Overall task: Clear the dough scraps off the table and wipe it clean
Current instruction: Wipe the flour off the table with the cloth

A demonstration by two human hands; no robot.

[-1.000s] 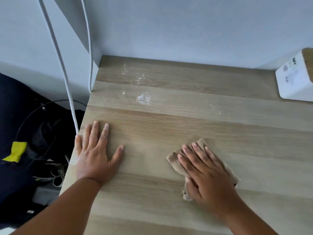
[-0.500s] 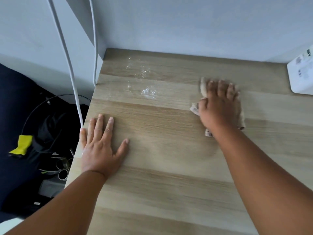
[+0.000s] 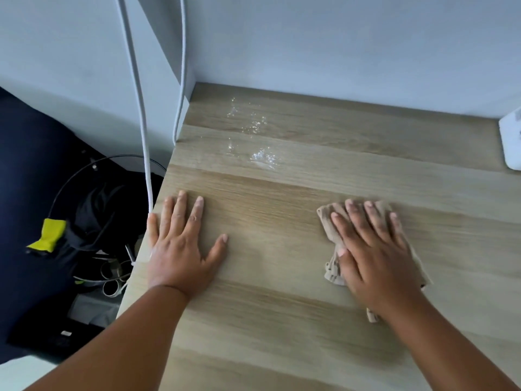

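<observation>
My right hand (image 3: 375, 255) lies flat with straight fingers on a crumpled beige cloth (image 3: 332, 270) and presses it onto the light wooden table (image 3: 282, 320), right of the middle. My left hand (image 3: 180, 244) rests flat on the table near its left edge, fingers spread, holding nothing. A patch of glistening wet spots (image 3: 262, 158) lies on the table's far left part, well beyond both hands. Most of the cloth is hidden under my right hand.
A white box (image 3: 511, 142) stands at the table's far right, by the wall. Two white cables (image 3: 141, 108) hang down past the table's left edge. Left of the table, on the floor, lie dark bags, scissors (image 3: 112, 280) and a yellow tag (image 3: 49, 234).
My right hand has pulled the cloth back from the far side of the table toward me. My left hand has stayed flat in its place.
</observation>
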